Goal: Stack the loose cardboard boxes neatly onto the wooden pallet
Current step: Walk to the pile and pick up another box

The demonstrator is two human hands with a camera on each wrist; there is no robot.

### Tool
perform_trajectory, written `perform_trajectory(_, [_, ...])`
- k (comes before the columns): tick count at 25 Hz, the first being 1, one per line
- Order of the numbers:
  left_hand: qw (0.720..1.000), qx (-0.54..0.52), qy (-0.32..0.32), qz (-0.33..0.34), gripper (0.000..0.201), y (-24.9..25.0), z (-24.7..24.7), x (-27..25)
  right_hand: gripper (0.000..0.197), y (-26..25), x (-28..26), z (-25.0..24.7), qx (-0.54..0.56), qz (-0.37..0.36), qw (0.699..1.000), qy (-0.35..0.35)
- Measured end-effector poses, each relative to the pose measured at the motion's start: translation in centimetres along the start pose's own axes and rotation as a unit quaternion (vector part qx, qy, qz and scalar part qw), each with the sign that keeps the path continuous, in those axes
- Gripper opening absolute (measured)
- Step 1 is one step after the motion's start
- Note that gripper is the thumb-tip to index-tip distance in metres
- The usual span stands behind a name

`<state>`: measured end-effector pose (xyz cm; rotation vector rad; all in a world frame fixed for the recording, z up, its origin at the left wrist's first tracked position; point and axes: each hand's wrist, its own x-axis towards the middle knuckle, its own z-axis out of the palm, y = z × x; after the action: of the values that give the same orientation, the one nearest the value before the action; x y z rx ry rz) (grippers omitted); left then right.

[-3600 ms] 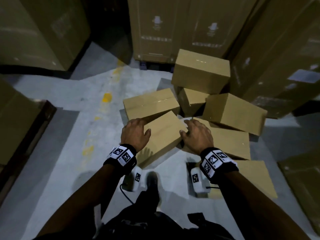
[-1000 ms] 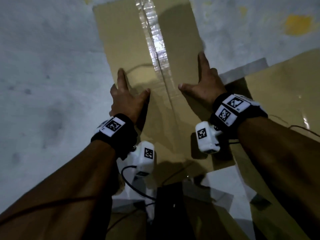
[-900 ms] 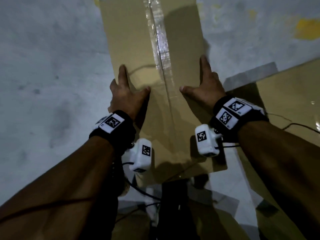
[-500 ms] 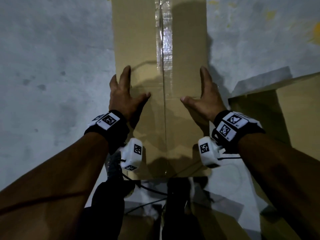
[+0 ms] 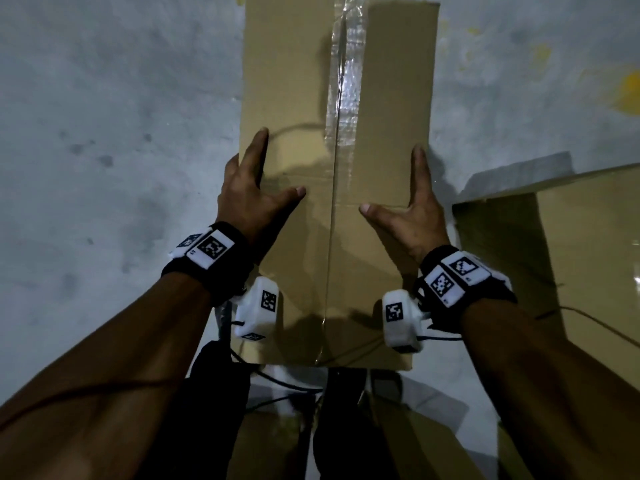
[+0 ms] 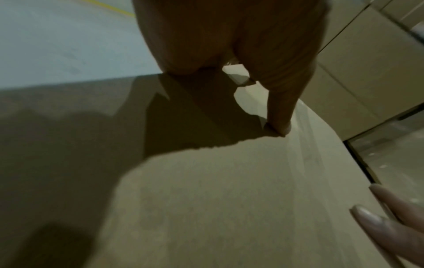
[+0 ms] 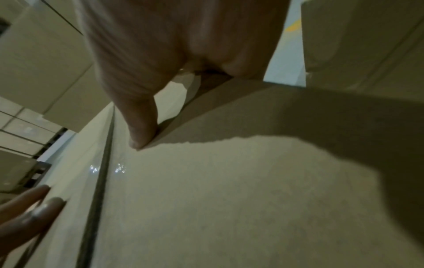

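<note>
A long brown cardboard box, with clear tape along its top seam, is held lengthwise in front of me above the floor. My left hand grips its left edge, thumb on top and fingers over the side. My right hand grips the right edge the same way, thumb lying on the top. Both wrist views look across the box top. The wooden pallet is not in view.
Another cardboard box lies on the floor at my right. More flat cardboard shows by my feet. Grey concrete floor spreads left, with a yellow paint mark far right. Tall stacked cartons stand beyond.
The box came up out of the pile in both hands. Over the last second it has swung from slanted to straight ahead, and the floor box at right has slid further right.
</note>
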<state>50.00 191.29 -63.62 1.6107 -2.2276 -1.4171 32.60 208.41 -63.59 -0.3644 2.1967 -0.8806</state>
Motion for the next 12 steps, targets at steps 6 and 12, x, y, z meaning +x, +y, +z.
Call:
perform_trajectory(6, [0.992,-0.112,0.048,0.015,0.093,8.8,-9.8,-5.9,0.109,-12.9,-7.6,-6.5,-0.015,-0.048,0.999,0.011])
perform_trajectory(12, [0.986,-0.147,0.069,0.050,0.092,19.2,-24.5,-10.8,0.110,-29.6,-16.3,-12.0,-0.024,-0.105,0.994,0.028])
